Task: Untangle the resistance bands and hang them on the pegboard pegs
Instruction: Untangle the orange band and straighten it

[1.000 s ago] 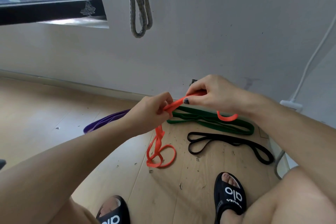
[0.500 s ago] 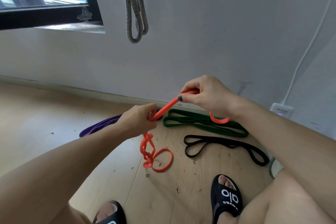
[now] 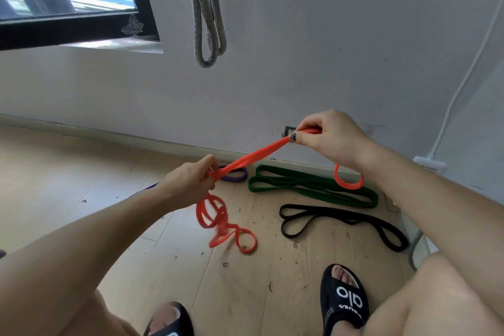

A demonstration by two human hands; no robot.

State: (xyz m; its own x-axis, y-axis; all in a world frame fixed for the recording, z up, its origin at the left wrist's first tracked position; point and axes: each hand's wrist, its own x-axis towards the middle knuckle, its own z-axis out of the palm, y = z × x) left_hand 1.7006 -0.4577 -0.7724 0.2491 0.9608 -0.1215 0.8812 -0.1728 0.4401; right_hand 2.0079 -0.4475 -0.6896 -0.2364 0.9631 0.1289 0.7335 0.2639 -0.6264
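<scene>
Wooden floor (image 3: 81, 172), frame centre: left hand (image 3: 188, 180) and right hand (image 3: 330, 139) fingers clamped on taut orange band (image 3: 253, 157), tail still knotted; untangling underway, next likely loosening those loops.

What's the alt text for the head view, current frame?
Two bare hands stretch an orange resistance band taut above a wooden floor: the left hand grips its tangled end, the right hand pinches the other. Green, black and purple bands lie on the floor; a grey band hangs on the wall.
</scene>
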